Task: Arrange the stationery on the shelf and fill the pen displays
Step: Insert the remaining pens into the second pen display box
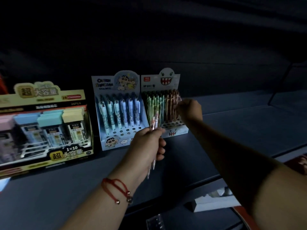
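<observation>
On the dark shelf point(232, 123) stand two pen displays side by side. The left one, a blue cartoon pen display point(119, 113), holds blue pens and has several bare holes in its front rows. The right one, a ghost-face pen display point(164, 103), is packed with green and pink pens. My left hand point(147, 143) is shut on a few pink pens point(154, 127), held upright in front of the ghost display. My right hand point(189, 110) pinches a pink pen at the right side of that display, among the pink ones standing there.
A large yellow box of pencil-lead cases point(44, 127) with pastel lids stands at the left of the shelf. A lower shelf edge runs below my arms, with a white box point(214, 201) and a clear plastic piece point(154, 221) beneath. The lighting is dim.
</observation>
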`<action>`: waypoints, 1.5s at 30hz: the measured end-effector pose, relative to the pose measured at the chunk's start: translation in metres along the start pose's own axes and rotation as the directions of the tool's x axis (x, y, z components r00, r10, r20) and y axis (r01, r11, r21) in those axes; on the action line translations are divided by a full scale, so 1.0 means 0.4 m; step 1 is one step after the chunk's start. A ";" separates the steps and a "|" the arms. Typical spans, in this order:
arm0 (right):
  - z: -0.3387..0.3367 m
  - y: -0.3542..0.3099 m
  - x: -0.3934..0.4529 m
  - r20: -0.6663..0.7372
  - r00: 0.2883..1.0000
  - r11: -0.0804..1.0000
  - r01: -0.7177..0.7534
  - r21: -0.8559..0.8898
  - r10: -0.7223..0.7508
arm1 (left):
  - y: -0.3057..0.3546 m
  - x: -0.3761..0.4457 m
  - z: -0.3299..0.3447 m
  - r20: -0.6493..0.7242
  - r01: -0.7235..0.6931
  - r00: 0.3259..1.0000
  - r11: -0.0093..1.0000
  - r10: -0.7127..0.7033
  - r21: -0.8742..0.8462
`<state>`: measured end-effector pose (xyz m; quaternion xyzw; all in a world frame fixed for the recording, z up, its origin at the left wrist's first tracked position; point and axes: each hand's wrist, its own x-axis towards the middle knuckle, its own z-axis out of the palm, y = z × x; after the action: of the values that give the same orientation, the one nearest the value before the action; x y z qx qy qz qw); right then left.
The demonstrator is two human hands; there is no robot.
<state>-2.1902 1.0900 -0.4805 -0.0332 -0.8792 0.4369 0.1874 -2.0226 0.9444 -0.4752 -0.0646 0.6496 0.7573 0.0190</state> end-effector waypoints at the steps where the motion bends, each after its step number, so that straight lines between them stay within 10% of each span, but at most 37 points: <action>1: 0.002 0.002 -0.002 -0.007 1.000 1.000 0.007 -0.013 -0.008 | 0.000 0.001 -0.001 -0.002 0.002 1.000 1.000 -0.002 -0.001; 8: -0.018 -0.004 -0.001 0.061 0.998 0.999 -0.014 -0.047 0.017 | 0.007 -0.001 0.003 0.000 -0.003 1.000 1.000 0.003 -0.014; 13: -0.047 -0.005 -0.123 0.198 0.980 0.938 -0.065 0.339 -0.004 | 0.010 -0.007 0.011 0.012 0.008 1.000 1.000 -0.008 -0.025; 17: -0.073 -0.026 -0.247 0.637 0.765 0.796 -0.326 0.511 -0.095 | 0.003 -0.016 0.019 0.035 0.030 0.999 1.000 -0.029 -0.002; 20: -0.095 -0.026 -0.292 0.706 0.680 0.693 -0.413 0.591 -0.197 | -0.006 -0.027 0.023 0.054 0.026 0.998 0.999 -0.028 0.037; 45: -0.189 0.083 -0.238 0.537 0.837 0.324 -0.539 0.778 0.103 | -0.020 -0.039 0.007 0.047 -0.065 0.997 0.984 0.058 0.167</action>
<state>-2.0783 1.1465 -0.4937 -0.0156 -0.4864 0.8680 -0.0987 -2.0064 0.9492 -0.4807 -0.0268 0.7123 0.7012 0.0146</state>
